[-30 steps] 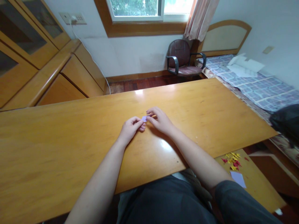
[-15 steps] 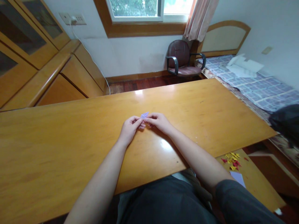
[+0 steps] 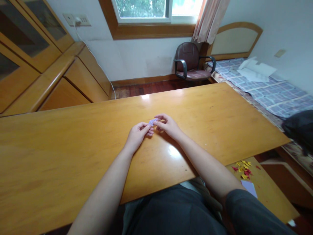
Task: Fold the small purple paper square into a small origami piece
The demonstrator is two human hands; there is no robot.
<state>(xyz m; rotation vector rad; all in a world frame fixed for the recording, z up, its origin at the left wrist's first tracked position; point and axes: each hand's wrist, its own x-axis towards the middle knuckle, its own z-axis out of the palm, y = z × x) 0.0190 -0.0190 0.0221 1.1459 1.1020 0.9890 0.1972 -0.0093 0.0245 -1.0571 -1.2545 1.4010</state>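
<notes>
A small piece of folded purple paper [image 3: 153, 121] is held between my hands, just above the wooden table [image 3: 73, 140]. My left hand [image 3: 139, 133] pinches its lower left part between thumb and fingers. At the paper's right side is my right hand [image 3: 168, 125], its thumb and fingertips closed around the edge. The fingers partly cover the paper, so its full folded shape is hidden.
On a lower board [image 3: 266, 195] at the right lie several yellow and red folded paper pieces [image 3: 244, 168] and a purple paper sheet [image 3: 249, 188]. Beyond the table stand an armchair [image 3: 189, 62] and a bed [image 3: 266, 88]. Wooden cabinets [image 3: 56, 75] line the left.
My right hand has shifted slightly up and its fingers have moved onto the paper's upper right part. The purple paper has tilted a little to the right. My left hand has barely moved.
</notes>
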